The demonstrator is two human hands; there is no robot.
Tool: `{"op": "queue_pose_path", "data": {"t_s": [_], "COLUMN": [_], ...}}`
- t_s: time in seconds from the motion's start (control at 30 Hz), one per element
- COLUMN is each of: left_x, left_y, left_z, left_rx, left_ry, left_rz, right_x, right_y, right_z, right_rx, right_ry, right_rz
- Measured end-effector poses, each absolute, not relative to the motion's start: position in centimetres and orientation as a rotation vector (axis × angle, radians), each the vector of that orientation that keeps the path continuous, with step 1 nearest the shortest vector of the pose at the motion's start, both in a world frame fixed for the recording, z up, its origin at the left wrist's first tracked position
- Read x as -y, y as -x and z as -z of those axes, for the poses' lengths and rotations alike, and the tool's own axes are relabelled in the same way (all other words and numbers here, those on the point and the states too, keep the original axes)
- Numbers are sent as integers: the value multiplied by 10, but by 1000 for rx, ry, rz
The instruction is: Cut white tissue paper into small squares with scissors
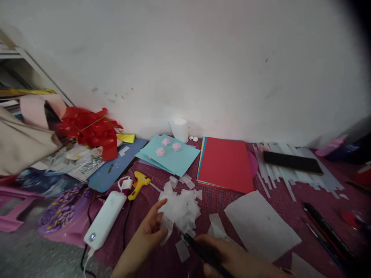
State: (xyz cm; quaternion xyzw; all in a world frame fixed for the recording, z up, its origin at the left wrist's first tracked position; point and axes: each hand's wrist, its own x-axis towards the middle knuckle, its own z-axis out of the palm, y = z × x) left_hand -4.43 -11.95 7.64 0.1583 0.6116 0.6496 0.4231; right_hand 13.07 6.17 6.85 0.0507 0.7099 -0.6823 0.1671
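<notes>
My left hand [152,227] has its index finger raised, while its thumb and curled fingers pinch a small piece of thin white paper [167,230]. In my right hand [228,253] is a pair of black-handled scissors [199,249]; the narrow metal tip points at that piece. Just beyond both hands lies a heap of white paper pieces [181,206]. One loose white strip [182,251] rests below the tip. To the right is a larger white sheet [262,226]. The grip on the scissors is partly hidden and blurred.
A yellow glue gun [140,184] and white power bank [106,220] with cables lie left. Pink paper flowers [160,152] sit on light-blue sheets [182,160]. Red paper [227,164] tops a stack. A phone [292,162] lies on white strips. The wall [203,69] bounds the back.
</notes>
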Motion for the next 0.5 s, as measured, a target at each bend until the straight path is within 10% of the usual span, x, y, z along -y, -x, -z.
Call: {"op": "queue_pose_path", "data": {"t_s": [0.5], "left_x": [100], "left_y": [61], "left_z": [-77], "left_rx": [-1620], "left_ry": [-483], "left_rz": [-1498], "right_x": [-68], "right_y": [-116], "right_z": [-80], "right_rx": [-2229], "right_ry": [-282], "right_rz": [1712]}}
